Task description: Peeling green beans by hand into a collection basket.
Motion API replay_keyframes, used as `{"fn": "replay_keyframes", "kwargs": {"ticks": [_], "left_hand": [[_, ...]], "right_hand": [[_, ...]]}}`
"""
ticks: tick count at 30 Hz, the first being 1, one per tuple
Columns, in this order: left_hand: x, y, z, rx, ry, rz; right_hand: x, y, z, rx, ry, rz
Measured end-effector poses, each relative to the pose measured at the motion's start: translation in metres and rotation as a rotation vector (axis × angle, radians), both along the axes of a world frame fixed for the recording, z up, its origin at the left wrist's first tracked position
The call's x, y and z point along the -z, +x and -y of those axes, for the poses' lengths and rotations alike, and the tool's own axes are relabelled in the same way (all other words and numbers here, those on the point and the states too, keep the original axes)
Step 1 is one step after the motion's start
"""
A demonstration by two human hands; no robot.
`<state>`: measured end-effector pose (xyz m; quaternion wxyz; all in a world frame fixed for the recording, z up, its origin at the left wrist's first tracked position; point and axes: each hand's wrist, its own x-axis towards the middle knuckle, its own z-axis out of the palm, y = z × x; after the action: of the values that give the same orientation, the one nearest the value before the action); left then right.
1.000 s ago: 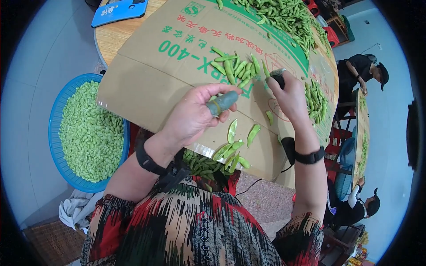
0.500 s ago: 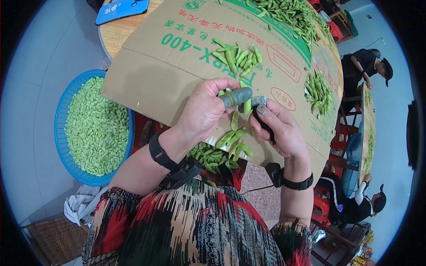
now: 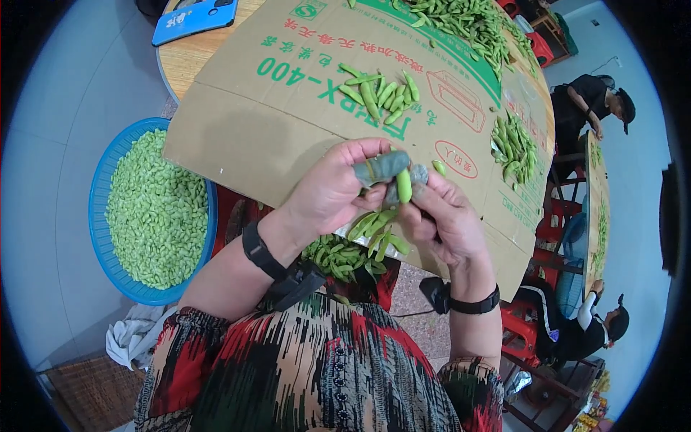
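A green soybean pod [image 3: 404, 186] is upright between my hands, above the near edge of the cardboard. My left hand [image 3: 320, 189] pinches it, with a grey-green cover on the thumb. My right hand [image 3: 457, 219] is closed at the pod's right side and lower end, a grey cover on one fingertip. Another bit of green pod [image 3: 439, 168] shows just beyond my right fingers. Below my hands, several pods [image 3: 378, 229] lie at the cardboard's edge. A small group of pods [image 3: 381, 93] lies farther off on the flattened cardboard [image 3: 237, 137].
At left stands a blue basket [image 3: 97, 209] full of shelled beans [image 3: 155, 216]. More pods [image 3: 338, 255] sit below the table edge. Pods [image 3: 515, 151] lie at right, and a large heap [image 3: 461, 29] at the back. A blue phone [image 3: 194, 21] rests far left. Two people sit at another table [image 3: 596, 209].
My right hand has moved in against my left, its fingers now at the pod. The dark piece seen earlier in the right hand no longer shows.
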<state>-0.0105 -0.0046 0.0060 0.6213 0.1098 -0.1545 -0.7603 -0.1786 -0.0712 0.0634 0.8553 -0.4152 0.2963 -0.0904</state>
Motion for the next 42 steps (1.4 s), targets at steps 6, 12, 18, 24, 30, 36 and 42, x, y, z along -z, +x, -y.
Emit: {"fn": "replay_keyframes", "kwargs": {"ticks": [6, 12, 18, 24, 30, 36, 42], "left_hand": [[-0.003, -0.027, 0.008, -0.414, 0.137, 0.418], [0.011, -0.012, 0.01, -0.181, 0.027, 0.097], [-0.001, -0.016, 0.011, -0.211, 0.142, 0.252], [0.007, -0.019, 0.013, -0.262, 0.04, 0.459], [-0.011, -0.006, 0.009, -0.193, 0.028, 0.859], [-0.014, -0.007, 0.008, -0.391, 0.053, 1.271], [-0.005, 0.001, 0.007, -0.669, -0.166, 1.53]], "right_hand": [[0.002, 0.011, 0.004, 0.007, -1.365, -0.567], [0.003, 0.011, 0.013, 0.202, -0.446, -0.265], [0.006, 0.009, 0.015, 0.077, -1.03, -0.385], [-0.006, 0.022, 0.018, 0.193, -1.055, -0.275], [-0.019, 0.022, 0.019, -0.123, -1.433, -0.304], [-0.012, 0.02, 0.021, 0.146, -1.504, -0.339], [-0.005, 0.024, 0.048, -0.044, -1.059, -0.358]]}}
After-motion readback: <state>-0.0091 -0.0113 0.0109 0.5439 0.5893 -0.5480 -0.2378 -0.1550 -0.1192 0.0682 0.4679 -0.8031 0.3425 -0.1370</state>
